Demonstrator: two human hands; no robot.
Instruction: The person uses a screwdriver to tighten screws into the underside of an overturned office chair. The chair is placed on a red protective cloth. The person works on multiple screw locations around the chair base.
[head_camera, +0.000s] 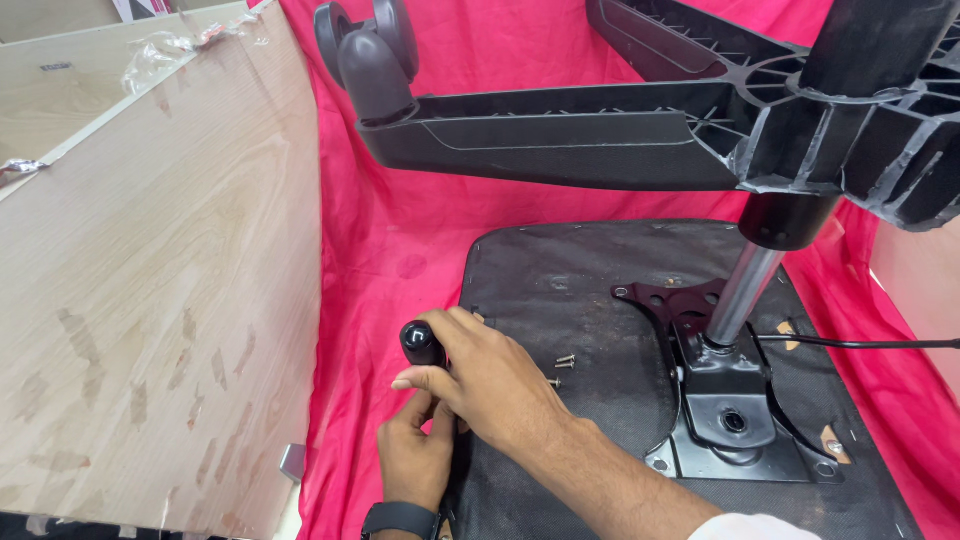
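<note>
An office chair seat (600, 300) lies upside down on a pink cloth (390, 240), its black underside up. My right hand (485, 380) is closed round a black round-ended tool handle (420, 343) at the seat's left edge. Just beneath it is my left hand (415, 455), with a dark watch on the wrist. Its fingers reach up under the right hand, and what they hold is hidden. Two small screws (562, 368) lie on the seat beside my right hand. A metal mounting plate (735, 425) with a chrome column (745, 290) stands to the right.
The black star base (600, 135) with a caster wheel (370, 45) hangs over the seat. A light wooden panel (150, 280) leans along the left. A thin black lever (870, 343) sticks out to the right of the plate.
</note>
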